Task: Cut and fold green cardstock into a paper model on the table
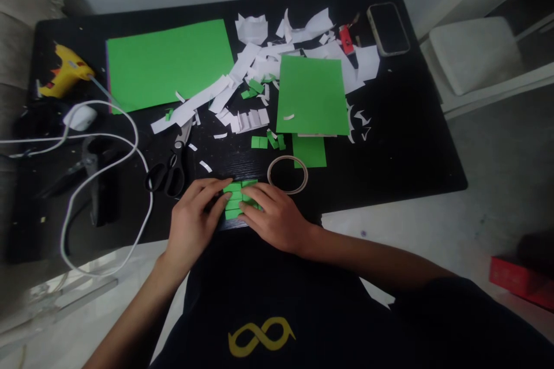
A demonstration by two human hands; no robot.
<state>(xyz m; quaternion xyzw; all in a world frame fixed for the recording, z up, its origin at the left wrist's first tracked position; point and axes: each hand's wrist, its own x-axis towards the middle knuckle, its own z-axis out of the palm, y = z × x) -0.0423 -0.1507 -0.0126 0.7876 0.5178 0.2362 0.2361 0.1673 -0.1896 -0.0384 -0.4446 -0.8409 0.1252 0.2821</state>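
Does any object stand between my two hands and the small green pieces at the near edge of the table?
Nothing visible does. The left hand and the right hand both have fingers on the green pieces. The ring lies beside the right hand, outside that gap.

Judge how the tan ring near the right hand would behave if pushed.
Lying flat, the tan ring would likely slide rather than roll. Its narrow band around a wide opening suggests it is light for its size.
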